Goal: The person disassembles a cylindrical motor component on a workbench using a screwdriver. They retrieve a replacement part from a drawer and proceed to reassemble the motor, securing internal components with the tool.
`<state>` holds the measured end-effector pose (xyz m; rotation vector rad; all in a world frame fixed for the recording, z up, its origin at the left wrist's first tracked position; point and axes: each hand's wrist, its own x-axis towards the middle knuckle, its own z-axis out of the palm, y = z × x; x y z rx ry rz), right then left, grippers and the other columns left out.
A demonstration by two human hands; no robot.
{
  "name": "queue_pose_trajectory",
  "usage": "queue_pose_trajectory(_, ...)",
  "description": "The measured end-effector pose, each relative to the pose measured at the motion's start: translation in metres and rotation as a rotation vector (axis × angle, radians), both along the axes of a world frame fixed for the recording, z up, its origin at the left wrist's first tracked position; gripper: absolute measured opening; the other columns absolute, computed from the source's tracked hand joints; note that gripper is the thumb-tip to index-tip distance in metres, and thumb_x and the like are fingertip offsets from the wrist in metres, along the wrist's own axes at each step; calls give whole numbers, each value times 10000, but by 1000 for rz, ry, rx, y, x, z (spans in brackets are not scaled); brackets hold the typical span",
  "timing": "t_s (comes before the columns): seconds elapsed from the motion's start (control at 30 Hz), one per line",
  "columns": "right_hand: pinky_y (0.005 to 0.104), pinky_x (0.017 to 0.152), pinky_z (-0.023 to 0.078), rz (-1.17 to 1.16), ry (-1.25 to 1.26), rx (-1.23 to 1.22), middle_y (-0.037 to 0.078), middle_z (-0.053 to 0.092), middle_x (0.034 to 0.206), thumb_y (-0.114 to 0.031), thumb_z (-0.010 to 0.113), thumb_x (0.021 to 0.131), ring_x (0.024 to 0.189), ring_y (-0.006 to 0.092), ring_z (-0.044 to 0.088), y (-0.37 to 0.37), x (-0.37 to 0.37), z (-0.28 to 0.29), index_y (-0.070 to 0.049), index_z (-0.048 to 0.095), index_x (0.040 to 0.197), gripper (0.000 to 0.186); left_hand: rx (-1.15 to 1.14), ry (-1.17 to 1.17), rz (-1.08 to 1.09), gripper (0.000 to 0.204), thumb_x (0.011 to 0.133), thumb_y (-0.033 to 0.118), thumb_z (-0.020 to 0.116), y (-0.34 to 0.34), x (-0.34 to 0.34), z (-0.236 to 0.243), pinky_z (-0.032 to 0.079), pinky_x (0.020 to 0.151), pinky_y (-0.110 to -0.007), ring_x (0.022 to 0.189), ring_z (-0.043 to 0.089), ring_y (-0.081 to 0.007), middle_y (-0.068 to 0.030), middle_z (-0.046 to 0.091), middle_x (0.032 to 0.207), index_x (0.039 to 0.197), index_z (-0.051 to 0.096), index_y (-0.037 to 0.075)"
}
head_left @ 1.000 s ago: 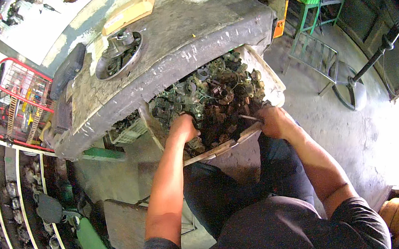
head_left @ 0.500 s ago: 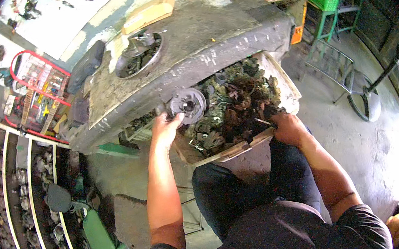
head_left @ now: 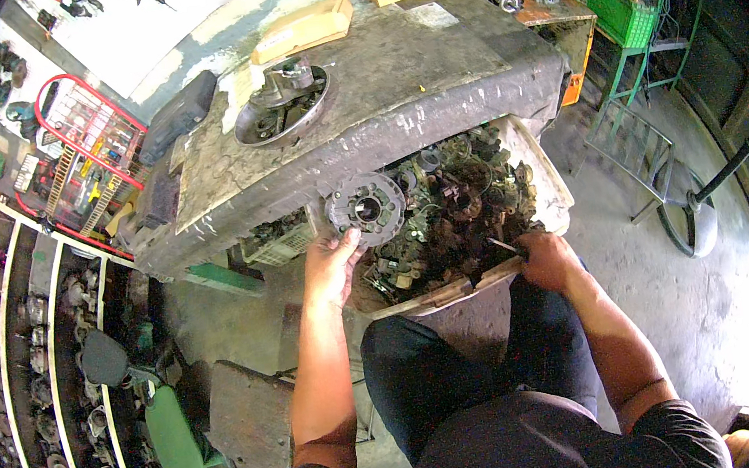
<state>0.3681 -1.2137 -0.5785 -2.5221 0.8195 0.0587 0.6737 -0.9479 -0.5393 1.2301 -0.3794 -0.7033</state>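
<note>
Change: round metal disc (head_left: 366, 208) now lifted clear of the parts, up near the table edge
Left hand (head_left: 332, 265): fingers closed on the disc's lower rim
Right hand (head_left: 546, 260): gripping the crate (head_left: 548, 183) rim
Crate: full of greasy parts, under the table (head_left: 429, 68)
</note>
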Motion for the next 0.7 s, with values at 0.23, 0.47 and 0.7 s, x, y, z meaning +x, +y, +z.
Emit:
queue_pose_trajectory(0.23,517,1084,569,-44,23,58,291,757,1219,-163,697,822,1214,465,709,4,3,11,-27,769,1197,405,-369,497,12,378,1096,283,638,-22,-11,-25,718,807,-414,968,798,-318,-204,778,1160,1378,649,32)
queue_pose_trajectory(0.47,514,1084,572,-47,72,62,285,761,1223,-166,696,834,1213,461,714,4,1,13,-45,769,1242,432,-620,752,-305,672,1118,438,550,-24,-20,-37,600,721,-349,830,646,-261,-202,697,1094,1638,465,21)
queue_pose_trajectory(0.7,524,1060,583,-6,4,0,278,764,1209,-160,671,860,1182,465,722,2,-1,0,-56,761,1229,394,-651,801,-491,828,1047,632,580,-17,-21,-44,601,723,-355,824,694,-266,-212,755,1083,1622,503,41)
